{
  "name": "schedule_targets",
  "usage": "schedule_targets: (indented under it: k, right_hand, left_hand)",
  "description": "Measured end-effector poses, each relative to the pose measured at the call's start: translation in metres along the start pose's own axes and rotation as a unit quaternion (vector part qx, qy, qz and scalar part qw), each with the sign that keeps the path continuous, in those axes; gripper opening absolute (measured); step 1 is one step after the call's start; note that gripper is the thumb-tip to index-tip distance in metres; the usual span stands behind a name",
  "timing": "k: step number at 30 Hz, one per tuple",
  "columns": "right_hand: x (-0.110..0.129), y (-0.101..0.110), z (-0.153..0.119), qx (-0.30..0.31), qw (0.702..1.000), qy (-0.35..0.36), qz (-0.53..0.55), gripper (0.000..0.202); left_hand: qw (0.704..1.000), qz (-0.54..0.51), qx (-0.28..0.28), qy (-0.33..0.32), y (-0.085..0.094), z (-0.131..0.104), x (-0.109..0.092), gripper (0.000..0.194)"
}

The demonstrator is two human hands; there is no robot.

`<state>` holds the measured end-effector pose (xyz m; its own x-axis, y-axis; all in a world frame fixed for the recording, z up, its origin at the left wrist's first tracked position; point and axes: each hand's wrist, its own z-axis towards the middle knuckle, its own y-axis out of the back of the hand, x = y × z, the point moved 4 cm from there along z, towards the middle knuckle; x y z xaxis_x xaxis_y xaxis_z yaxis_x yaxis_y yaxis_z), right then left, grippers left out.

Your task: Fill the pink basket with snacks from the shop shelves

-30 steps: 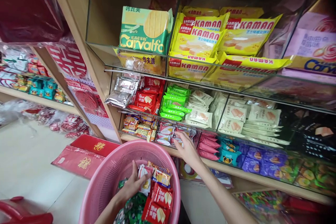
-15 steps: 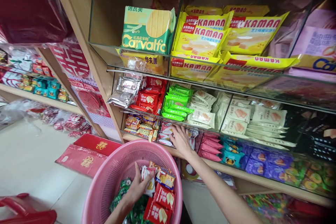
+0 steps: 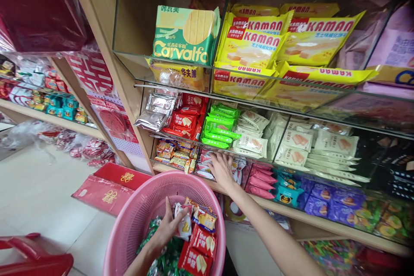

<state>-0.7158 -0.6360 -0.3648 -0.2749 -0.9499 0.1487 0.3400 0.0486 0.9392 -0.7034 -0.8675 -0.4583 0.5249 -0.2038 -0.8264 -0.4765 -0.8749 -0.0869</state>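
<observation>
A pink plastic basket (image 3: 121,224) holds green-wrapped sweets (image 3: 166,261), red snack packets (image 3: 203,241) and an orange-and-blue packet (image 3: 205,218). Inside it, my left hand (image 3: 168,224) is closed on a white-and-red packet (image 3: 183,222). My right hand (image 3: 222,170) reaches into a low shelf compartment of white-and-pink packets (image 3: 205,164). Its fingertips are among these packets; whether they grip one is hidden. Just left of that compartment lie small orange-and-yellow packets (image 3: 177,155), and pink packets (image 3: 261,180) lie to its right.
Clear dividers and front panels edge the shelf compartments. Above are green packets (image 3: 221,125) and yellow wafer packs (image 3: 252,43). Red envelopes (image 3: 111,187) lie on the floor left of the basket, near a red plastic object (image 3: 39,258) at the lower left.
The view has shifted slightly, so the shelves appear a little farther right. Both hands keep nearly the same places, at the packet in the basket and in the compartment.
</observation>
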Motion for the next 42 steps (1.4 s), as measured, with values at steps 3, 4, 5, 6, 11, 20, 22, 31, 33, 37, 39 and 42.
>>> schedule_targets:
  k: [3,4,5,6,11,20,22,31,33,37,39,42]
  right_hand:
    - [0.0,0.003,-0.001,0.0,1.0,0.002,0.006,0.029]
    - [0.0,0.003,-0.001,-0.002,1.0,0.004,0.009,0.026]
    - [0.001,0.004,-0.002,-0.003,1.0,0.005,0.013,0.024]
    - [0.001,0.004,-0.002,-0.005,1.0,0.007,0.018,0.021]
    - [0.002,0.01,-0.005,-0.021,0.999,0.014,0.047,0.012]
    - [0.007,0.048,-0.038,-0.064,0.984,0.018,0.165,0.011]
    - [0.009,0.049,-0.05,-0.036,0.95,-0.028,0.308,0.013]
    - [0.041,0.019,-0.086,0.206,0.658,-0.181,0.702,0.036]
    - [0.045,0.017,-0.09,0.213,0.658,-0.181,0.7,0.037]
    - [0.05,0.016,-0.094,0.223,0.668,-0.18,0.686,0.04]
    - [0.047,0.016,-0.096,0.209,0.684,-0.197,0.671,0.041]
    - [0.035,0.017,-0.099,0.167,0.713,-0.214,0.646,0.038]
  left_hand:
    - [1.0,0.007,-0.001,0.007,0.003,-0.001,-0.002,0.124]
    - [1.0,0.012,0.003,0.011,0.004,-0.001,-0.002,0.123]
    - [1.0,0.017,0.005,0.014,0.005,0.0,-0.002,0.121]
    - [1.0,0.024,0.005,0.014,0.006,0.001,-0.001,0.12]
    - [0.996,0.088,0.001,-0.007,0.014,0.009,0.003,0.114]
    - [0.979,0.183,-0.048,-0.08,0.026,0.014,-0.004,0.1]
    - [0.974,0.192,-0.063,-0.106,0.027,0.013,-0.011,0.096]
    - [0.967,0.159,-0.02,-0.196,-0.007,-0.036,-0.079,0.053]
    - [0.972,0.11,0.037,-0.204,-0.018,-0.043,-0.084,0.05]
    - [0.978,0.014,0.129,-0.16,-0.026,-0.045,-0.079,0.05]
    - [0.983,-0.001,0.117,-0.139,-0.017,-0.04,-0.078,0.048]
    - [0.986,-0.004,0.058,-0.157,0.007,-0.03,-0.083,0.043]
